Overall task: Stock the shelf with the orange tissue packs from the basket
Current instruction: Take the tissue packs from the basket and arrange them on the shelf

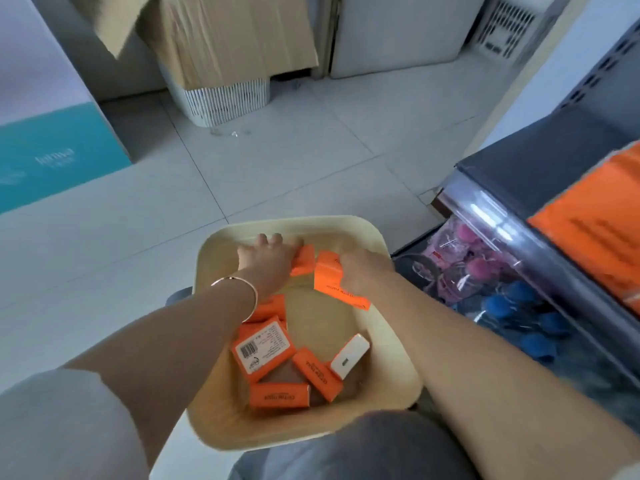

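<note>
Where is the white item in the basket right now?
Head view: the white item lies in the near right part of the basket, leaning on an orange pack to its left, close to the right wall.

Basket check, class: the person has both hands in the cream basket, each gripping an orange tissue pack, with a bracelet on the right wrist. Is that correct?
No. The head view shows the bracelet on the left wrist, not the right. The rest stands: in the cream basket, the left hand grips one orange tissue pack and the right hand another pack.
</note>
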`<state>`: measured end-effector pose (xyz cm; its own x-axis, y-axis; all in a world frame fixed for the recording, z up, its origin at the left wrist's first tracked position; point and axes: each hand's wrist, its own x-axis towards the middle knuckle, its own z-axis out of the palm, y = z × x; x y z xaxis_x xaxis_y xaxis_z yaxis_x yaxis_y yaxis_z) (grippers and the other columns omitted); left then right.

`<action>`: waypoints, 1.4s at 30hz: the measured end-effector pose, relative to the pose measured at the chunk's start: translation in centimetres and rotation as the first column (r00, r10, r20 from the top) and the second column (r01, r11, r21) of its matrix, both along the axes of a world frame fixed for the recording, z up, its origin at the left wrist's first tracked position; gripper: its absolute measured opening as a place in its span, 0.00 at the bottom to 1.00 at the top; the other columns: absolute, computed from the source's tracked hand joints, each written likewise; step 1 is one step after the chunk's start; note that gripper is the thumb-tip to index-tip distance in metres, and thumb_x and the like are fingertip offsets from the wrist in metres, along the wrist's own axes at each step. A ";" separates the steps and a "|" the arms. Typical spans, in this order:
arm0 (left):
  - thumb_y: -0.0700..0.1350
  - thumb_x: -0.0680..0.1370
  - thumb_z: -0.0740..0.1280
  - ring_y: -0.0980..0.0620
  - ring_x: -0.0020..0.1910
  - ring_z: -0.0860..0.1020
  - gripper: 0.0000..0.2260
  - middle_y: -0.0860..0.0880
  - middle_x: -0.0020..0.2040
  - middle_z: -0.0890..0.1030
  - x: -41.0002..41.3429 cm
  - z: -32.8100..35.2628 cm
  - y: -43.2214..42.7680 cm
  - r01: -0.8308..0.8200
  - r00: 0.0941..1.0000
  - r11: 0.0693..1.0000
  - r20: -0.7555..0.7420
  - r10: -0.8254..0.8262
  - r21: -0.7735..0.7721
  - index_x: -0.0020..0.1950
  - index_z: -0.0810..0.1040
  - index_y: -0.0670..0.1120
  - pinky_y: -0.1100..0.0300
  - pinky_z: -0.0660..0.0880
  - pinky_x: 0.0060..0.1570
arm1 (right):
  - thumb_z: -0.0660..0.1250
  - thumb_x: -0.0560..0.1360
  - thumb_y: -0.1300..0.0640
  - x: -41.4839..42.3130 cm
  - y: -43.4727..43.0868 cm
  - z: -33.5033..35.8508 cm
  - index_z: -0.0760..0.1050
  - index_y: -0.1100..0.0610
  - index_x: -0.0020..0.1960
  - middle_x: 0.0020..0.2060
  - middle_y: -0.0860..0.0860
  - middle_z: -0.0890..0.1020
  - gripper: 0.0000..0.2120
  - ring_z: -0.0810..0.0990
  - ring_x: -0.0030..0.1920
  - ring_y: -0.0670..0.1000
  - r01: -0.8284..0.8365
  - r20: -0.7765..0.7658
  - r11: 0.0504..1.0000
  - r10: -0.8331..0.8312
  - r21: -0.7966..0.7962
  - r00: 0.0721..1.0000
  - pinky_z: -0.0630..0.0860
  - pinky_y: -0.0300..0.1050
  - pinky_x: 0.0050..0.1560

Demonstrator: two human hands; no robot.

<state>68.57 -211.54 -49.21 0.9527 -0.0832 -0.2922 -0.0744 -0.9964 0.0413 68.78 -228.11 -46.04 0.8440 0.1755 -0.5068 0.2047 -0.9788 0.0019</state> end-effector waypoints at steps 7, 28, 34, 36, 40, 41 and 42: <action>0.37 0.75 0.58 0.44 0.60 0.70 0.19 0.49 0.59 0.74 -3.6 11.9 -1.0 0.070 0.969 0.998 0.238 -0.069 0.007 0.64 0.64 0.51 0.50 0.67 0.48 | 0.61 0.75 0.60 -5.4 -1.9 11.5 0.66 0.58 0.65 0.60 0.57 0.74 0.18 0.75 0.60 0.62 0.095 0.285 0.990 -0.121 0.105 0.951 0.73 0.53 0.54; 0.42 0.78 0.61 0.39 0.59 0.72 0.13 0.44 0.58 0.74 -17.7 31.9 -17.4 0.527 0.715 0.820 0.638 -0.288 -0.221 0.61 0.66 0.45 0.45 0.72 0.51 | 0.65 0.75 0.61 -25.2 -18.7 31.5 0.66 0.49 0.67 0.60 0.56 0.72 0.23 0.71 0.63 0.61 0.364 0.739 0.901 -0.410 0.237 0.534 0.73 0.57 0.57; 0.46 0.77 0.64 0.43 0.59 0.71 0.15 0.48 0.60 0.75 -20.2 31.7 -22.8 0.611 0.667 0.765 0.652 -0.359 -0.204 0.62 0.65 0.48 0.49 0.72 0.45 | 0.64 0.75 0.61 -30.3 -25.0 30.1 0.64 0.48 0.70 0.61 0.55 0.72 0.25 0.71 0.62 0.60 0.457 0.760 0.824 -0.523 0.334 0.387 0.72 0.54 0.59; 0.47 0.77 0.65 0.43 0.61 0.70 0.17 0.48 0.62 0.73 -21.2 32.0 -25.3 0.645 0.647 0.741 0.648 -0.402 -0.184 0.64 0.65 0.48 0.49 0.72 0.48 | 0.64 0.76 0.61 -31.7 -27.1 29.4 0.63 0.47 0.70 0.62 0.54 0.71 0.25 0.69 0.63 0.59 0.488 0.761 0.796 -0.551 0.358 0.342 0.71 0.54 0.59; 0.40 0.76 0.63 0.42 0.62 0.70 0.20 0.47 0.61 0.73 -23.5 32.5 -30.8 0.685 0.592 0.719 0.666 -0.454 -0.119 0.66 0.65 0.49 0.47 0.72 0.51 | 0.63 0.76 0.62 -34.3 -31.3 28.3 0.64 0.46 0.69 0.63 0.53 0.70 0.25 0.67 0.64 0.58 0.537 0.772 0.746 -0.586 0.395 0.247 0.68 0.54 0.59; 0.39 0.75 0.62 0.42 0.62 0.70 0.20 0.47 0.61 0.72 -24.0 32.6 -32.3 0.698 0.580 0.707 0.667 -0.468 -0.111 0.66 0.65 0.50 0.47 0.72 0.51 | 0.63 0.76 0.63 -35.0 -32.5 28.0 0.64 0.46 0.69 0.63 0.52 0.70 0.25 0.67 0.64 0.57 0.548 0.772 0.728 -0.598 0.412 0.214 0.68 0.54 0.59; 0.39 0.75 0.62 0.43 0.61 0.69 0.20 0.47 0.61 0.72 -24.5 32.6 -33.7 0.713 0.567 0.693 0.669 -0.481 -0.106 0.66 0.65 0.50 0.47 0.72 0.51 | 0.63 0.76 0.63 -35.7 -33.8 27.8 0.64 0.45 0.69 0.63 0.52 0.70 0.25 0.66 0.64 0.57 0.558 0.770 0.710 -0.611 0.430 0.184 0.68 0.54 0.59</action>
<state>44.04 -245.20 -16.65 0.6012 -0.6727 0.4314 -0.7698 -0.6324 0.0866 33.09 -261.91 -18.28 0.6634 -0.5687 0.4863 -0.5100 -0.8192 -0.2622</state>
